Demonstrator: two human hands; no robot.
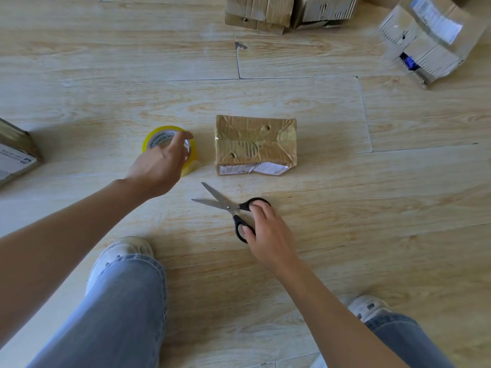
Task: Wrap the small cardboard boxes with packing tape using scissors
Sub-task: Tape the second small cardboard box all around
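The box [256,144] lies mid-frame on the floor [345,235], with both tools close by for easy reach. The left hand [159,166] covers the tape roll [155,139] at the box's left; I cannot tell if it grips. Below the box, the right hand [268,235] curls onto the handles of the scissors [225,205], probably readying a cut.

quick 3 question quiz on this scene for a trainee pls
1. Fill in: as the camera sees it, the tape roll lies to the ___ of the middle box.
2. True or false: the scissors lie with their blades shut together.
3. Which hand has its fingers on the scissors' black handles? A) left B) right C) neither

Key
1. left
2. false: the blades are spread apart.
3. B: the right hand is on the handles.
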